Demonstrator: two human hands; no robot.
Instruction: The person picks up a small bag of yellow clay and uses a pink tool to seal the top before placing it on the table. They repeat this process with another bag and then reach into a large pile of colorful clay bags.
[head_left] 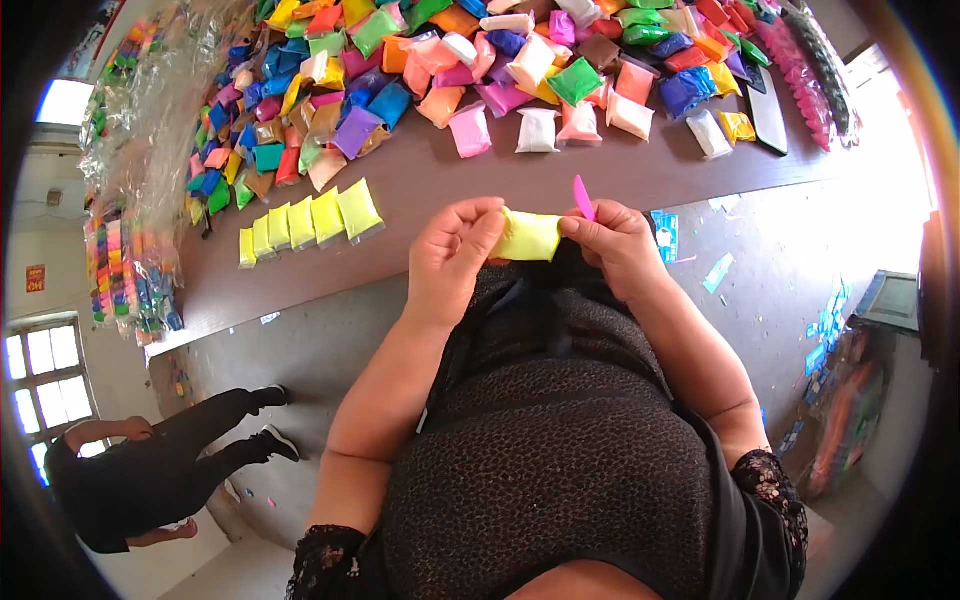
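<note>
A bright yellow packet point(530, 236) is stretched between my two hands at the table's front edge. My left hand point(457, 250) pinches its left end between thumb and fingers. The right end is pinched by my right hand point(612, 240), which also has a pink pointed tool point(583, 198) sticking up between its fingers. A bit of orange shows under the packet's lower left edge. To the left, a row of several similar yellow packets point(327, 215) lies on the brown table point(430, 185).
Many colourful packets point(575, 80) are heaped across the table's far side. Clear plastic bags of packets point(130, 200) hang at the left edge. A black phone-like object point(767, 115) lies at the right. Another person point(160, 460) in dark clothes stands at lower left.
</note>
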